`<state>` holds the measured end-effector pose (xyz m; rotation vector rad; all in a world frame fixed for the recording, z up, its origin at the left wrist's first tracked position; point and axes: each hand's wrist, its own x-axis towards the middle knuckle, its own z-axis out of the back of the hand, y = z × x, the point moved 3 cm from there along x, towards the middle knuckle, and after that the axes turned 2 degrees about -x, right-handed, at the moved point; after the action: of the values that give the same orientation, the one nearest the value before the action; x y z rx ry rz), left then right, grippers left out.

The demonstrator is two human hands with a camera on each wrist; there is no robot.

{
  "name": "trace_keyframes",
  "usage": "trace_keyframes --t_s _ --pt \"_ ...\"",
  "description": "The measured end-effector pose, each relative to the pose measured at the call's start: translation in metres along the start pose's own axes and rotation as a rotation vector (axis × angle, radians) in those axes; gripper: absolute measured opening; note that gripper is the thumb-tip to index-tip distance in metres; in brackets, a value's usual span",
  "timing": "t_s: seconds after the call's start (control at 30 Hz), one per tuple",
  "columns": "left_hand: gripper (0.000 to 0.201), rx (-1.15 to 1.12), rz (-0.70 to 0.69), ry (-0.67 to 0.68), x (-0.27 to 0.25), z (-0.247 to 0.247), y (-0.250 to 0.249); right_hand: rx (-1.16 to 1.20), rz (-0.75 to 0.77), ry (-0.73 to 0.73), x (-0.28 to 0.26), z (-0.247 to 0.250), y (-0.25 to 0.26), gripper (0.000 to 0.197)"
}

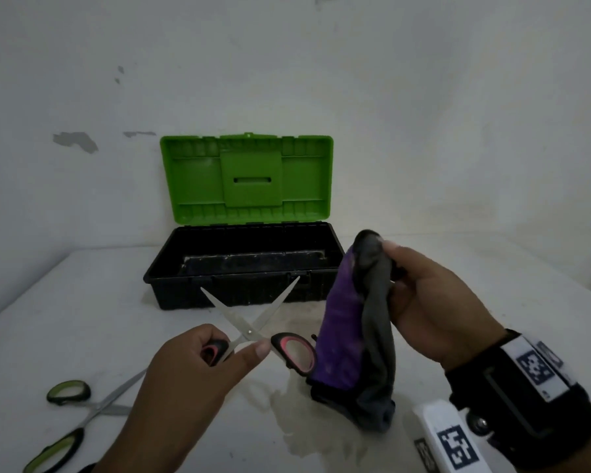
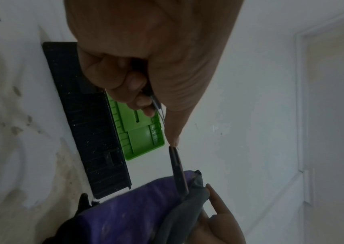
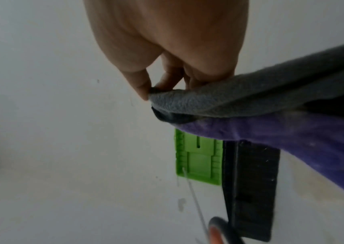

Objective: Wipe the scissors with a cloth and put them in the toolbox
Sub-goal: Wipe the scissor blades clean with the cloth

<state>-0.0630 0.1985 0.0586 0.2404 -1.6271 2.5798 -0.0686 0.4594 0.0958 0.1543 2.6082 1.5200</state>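
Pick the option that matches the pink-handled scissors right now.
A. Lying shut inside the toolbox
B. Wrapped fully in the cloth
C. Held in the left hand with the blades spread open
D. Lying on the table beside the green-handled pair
C: the left hand grips one handle of the pink-handled scissors, whose blades cross in an open X in front of the toolbox, while the right hand holds the cloth beside them.

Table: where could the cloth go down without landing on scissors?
Bare table lies right of the toolbox. It is crowded near the front left, where green-handled scissors lie, and in the middle, where both hands work.
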Motion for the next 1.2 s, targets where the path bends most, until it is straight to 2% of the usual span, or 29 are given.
trace_keyframes --t_s 0.07,0.13,0.27,0.37,0.43,0.5,0.6,0.67,0.8,1.03,1.2 --pt "0.055 -0.012 -0.006 -0.008 0.001 0.005 -0.001 0.128 0.042 0.009 0.003 -0.011 0.002 0.037" --pt "0.057 -0.019 -0.025 -0.02 0.002 0.011 -0.001 0.171 0.023 0.035 0.005 -0.02 -0.003 0.05" --pt "0.06 -0.022 -0.04 -0.025 0.004 0.018 0.0 0.126 -0.04 0.032 0.006 -0.028 -0.03 0.05" --pt "0.056 -0.02 -0.044 -0.023 0.005 0.02 0.001 0.084 0.015 -0.007 0.005 -0.028 -0.045 0.049" --pt "0.056 0.0 -0.06 -0.034 0.005 0.022 0.002 -0.054 0.073 -0.033 0.002 -0.027 -0.048 0.038" --pt "0.057 0.027 -0.081 -0.055 0.006 0.023 0.002 -0.311 0.159 -0.05 -0.004 -0.027 -0.049 0.027" --pt "0.049 0.063 -0.087 -0.081 0.007 0.021 -0.003 -0.61 0.32 -0.01 -0.014 -0.032 -0.046 0.01" --pt "0.046 0.088 -0.094 -0.077 0.006 0.019 -0.008 -0.696 0.402 -0.01 -0.02 -0.037 -0.044 0.016" --pt "0.048 0.107 -0.109 -0.069 0.005 0.013 -0.016 -0.798 0.522 0.004 -0.027 -0.048 -0.046 0.027" --pt "0.051 0.115 -0.112 -0.055 0.006 0.006 -0.021 -0.882 0.556 0.047 -0.032 -0.056 -0.05 0.032" --pt "0.042 0.118 -0.108 -0.063 0.006 0.002 -0.02 -0.872 0.617 0.03 -0.034 -0.059 -0.053 0.03"
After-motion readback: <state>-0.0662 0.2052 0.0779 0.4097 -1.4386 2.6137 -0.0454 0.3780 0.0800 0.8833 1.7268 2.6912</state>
